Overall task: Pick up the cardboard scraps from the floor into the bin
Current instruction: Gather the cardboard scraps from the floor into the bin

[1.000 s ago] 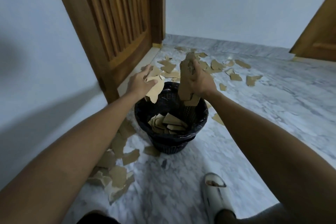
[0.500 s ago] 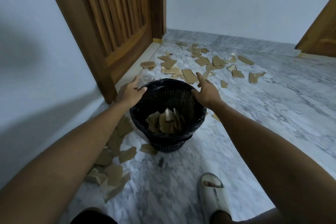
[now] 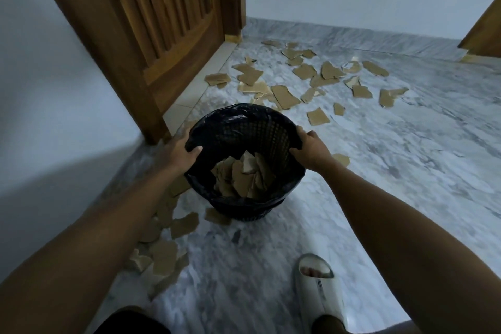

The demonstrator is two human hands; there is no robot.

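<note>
A black mesh bin (image 3: 245, 127) with a black liner stands on the marble floor, tilted toward me. Several brown cardboard scraps lie inside the bin (image 3: 244, 176). My left hand (image 3: 180, 150) grips the bin's left rim, thumb over the edge. My right hand (image 3: 309, 148) grips the right rim. More cardboard scraps (image 3: 306, 81) are scattered on the floor beyond the bin, and another pile of scraps (image 3: 165, 247) lies to its near left under my left forearm.
A wooden louvred door (image 3: 151, 24) stands open on the left against a white wall. A second wooden door edge (image 3: 485, 32) shows at the far right. My foot in a white slipper (image 3: 320, 290) is on the floor at the bottom right.
Both hands dropped their cardboard scraps into the bin, then closed on its rim. The bin now tilts toward me.
</note>
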